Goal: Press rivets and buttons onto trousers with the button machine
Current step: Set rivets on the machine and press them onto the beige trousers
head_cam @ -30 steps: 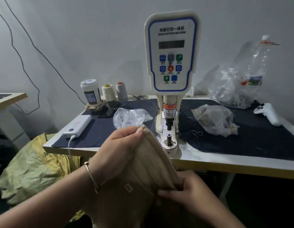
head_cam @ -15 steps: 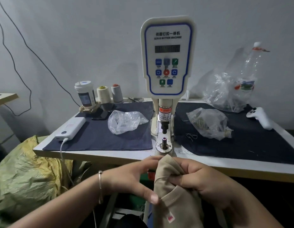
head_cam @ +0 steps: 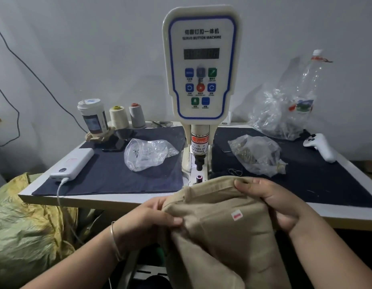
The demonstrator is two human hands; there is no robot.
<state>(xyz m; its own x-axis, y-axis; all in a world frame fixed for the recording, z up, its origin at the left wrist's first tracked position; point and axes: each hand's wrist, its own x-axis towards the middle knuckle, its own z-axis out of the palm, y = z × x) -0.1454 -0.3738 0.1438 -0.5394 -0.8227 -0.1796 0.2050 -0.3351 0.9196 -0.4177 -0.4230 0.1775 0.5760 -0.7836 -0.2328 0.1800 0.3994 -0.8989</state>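
Both hands hold the beige trousers [head_cam: 220, 230] just in front of the button machine [head_cam: 200, 65].

Left hand [head_cam: 147, 221] pinches the fabric's left edge with curled fingers; right hand [head_cam: 270, 202] grips the top fold, thumb over it. The cloth hangs down toward the person, its folded edge running left to right, close under the machine's lower die [head_cam: 199, 177] at the bench [head_cam: 110, 198] edge. A small white-red tag [head_cam: 236, 216] is unreadable. Panel writing: "SERVO BUTTON MACHINE".

Both hands have spread the trousers [head_cam: 218, 226] wider and lifted the waistband toward the button machine [head_cam: 199, 80].
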